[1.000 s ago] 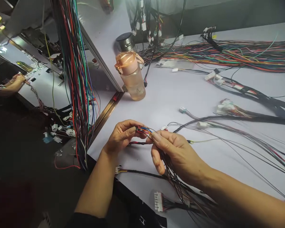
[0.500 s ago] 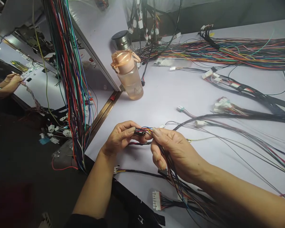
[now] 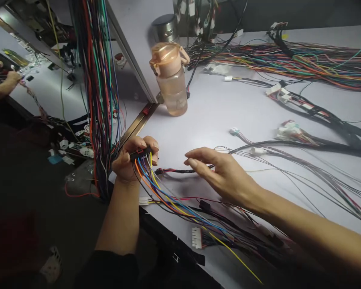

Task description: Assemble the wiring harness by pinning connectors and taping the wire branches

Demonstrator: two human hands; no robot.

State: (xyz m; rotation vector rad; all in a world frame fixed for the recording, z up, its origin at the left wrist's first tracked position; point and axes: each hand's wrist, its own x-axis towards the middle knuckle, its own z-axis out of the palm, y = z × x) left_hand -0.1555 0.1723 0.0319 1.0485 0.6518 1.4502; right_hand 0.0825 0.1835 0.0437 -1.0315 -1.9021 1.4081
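A black connector (image 3: pixel 140 153) is held between the thumb and fingers of my left hand (image 3: pixel 128 162). Orange, blue, yellow, grey and dark wires (image 3: pixel 171 200) leave it and trail down to the right. My right hand (image 3: pixel 225 172) is off the wires, its thumb and forefinger apart and nothing visible between them; its other fingers are partly hidden. Between the hands, a small dark connector (image 3: pixel 159 171) on a sleeved cable lies on the white table (image 3: pixel 210 116). Below are a white multi-pin connector (image 3: pixel 196 237) and a black connector (image 3: pixel 205 205).
An orange-lidded bottle (image 3: pixel 172 80) stands beyond my hands, a dark-lidded container (image 3: pixel 165 28) behind it. A thick wire bundle (image 3: pixel 99 88) hangs at the left. More harnesses (image 3: pixel 319 66) cross the table's back. Another person's hand (image 3: pixel 14 77) shows at far left.
My right hand has let go of the wires and opened. My left hand has moved left and up with the black connector, which is now turned so its wires fan out. The view has shifted.
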